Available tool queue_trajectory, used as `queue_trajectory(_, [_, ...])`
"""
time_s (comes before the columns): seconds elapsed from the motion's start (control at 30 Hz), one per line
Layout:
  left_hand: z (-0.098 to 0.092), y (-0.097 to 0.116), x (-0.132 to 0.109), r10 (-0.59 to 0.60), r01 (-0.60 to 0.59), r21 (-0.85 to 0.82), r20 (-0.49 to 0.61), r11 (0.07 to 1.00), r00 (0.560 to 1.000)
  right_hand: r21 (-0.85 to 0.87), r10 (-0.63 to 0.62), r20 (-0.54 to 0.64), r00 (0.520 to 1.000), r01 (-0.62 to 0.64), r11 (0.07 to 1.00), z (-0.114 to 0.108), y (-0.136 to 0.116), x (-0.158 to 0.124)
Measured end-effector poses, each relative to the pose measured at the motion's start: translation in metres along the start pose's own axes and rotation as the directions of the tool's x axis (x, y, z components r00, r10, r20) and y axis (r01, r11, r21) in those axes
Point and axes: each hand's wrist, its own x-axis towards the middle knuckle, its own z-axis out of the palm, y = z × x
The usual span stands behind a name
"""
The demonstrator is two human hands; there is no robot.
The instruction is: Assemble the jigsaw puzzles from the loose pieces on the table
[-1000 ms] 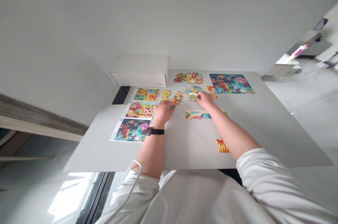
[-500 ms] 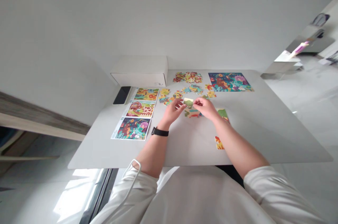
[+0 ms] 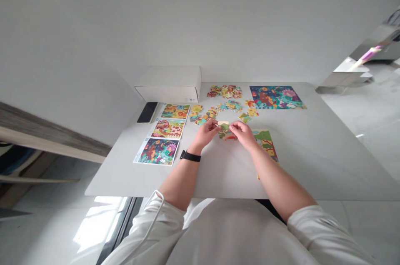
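My left hand [image 3: 206,132] and my right hand [image 3: 243,133] meet over the middle of the table, fingers closed on opposite edges of a green and cream jigsaw puzzle piece [image 3: 223,126]. Just under it lies a partly hidden joined strip of puzzle [image 3: 230,136] with green and red shapes. Beside my right forearm, which covers part of it, rests another joined section [image 3: 267,139] showing a green tree. A small yellow bit [image 3: 258,176] peeks out below that forearm. Loose yellow and blue pieces [image 3: 200,116] lie beyond my left hand.
Three printed picture cards [image 3: 165,128] line the left side, near a phone [image 3: 147,112] and a white box [image 3: 168,86]. Piles of pieces [image 3: 224,91] sit at the back. A finished dark-blue puzzle [image 3: 276,97] lies at the back right. More loose pieces [image 3: 245,117] lie before it.
Both hands have come slightly nearer my body with the puzzle piece, and my right hand is lower. More of the tree section shows beside my right forearm. The view has shifted slightly.
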Motion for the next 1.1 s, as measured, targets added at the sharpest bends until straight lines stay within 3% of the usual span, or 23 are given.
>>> queue_trajectory(0.5, [0.000, -0.006, 0.001, 0.031, -0.031, -0.005, -0.007, 0.999, 0.999, 0.061, 0.051, -0.008, 0.999, -0.051, 0.997, -0.001, 0.006, -0.002])
queue_trajectory(0.7, [0.000, -0.001, -0.001, 0.073, -0.068, 0.159, -0.023, 0.985, 0.997, 0.020, 0.039, -0.069, 0.997, -0.037, 0.999, -0.004, 0.010, 0.000])
queue_trajectory(0.83, [0.000, 0.007, -0.006, 0.228, -0.188, 0.392, -0.059, 0.900, 0.972, 0.011, 0.027, -0.099, 0.995, -0.026, 1.000, -0.004, 0.012, 0.001])
queue_trajectory(0.97, [0.001, 0.016, -0.012, 0.361, -0.336, 0.564, 0.071, 0.755, 0.930, -0.023, 0.029, -0.118, 0.993, -0.032, 0.999, -0.003, 0.009, 0.000])
queue_trajectory(1.1, [0.003, 0.020, -0.014, 0.398, -0.424, 0.637, 0.195, 0.644, 0.896, -0.001, 0.039, -0.090, 0.995, -0.039, 0.999, -0.001, 0.008, 0.000])
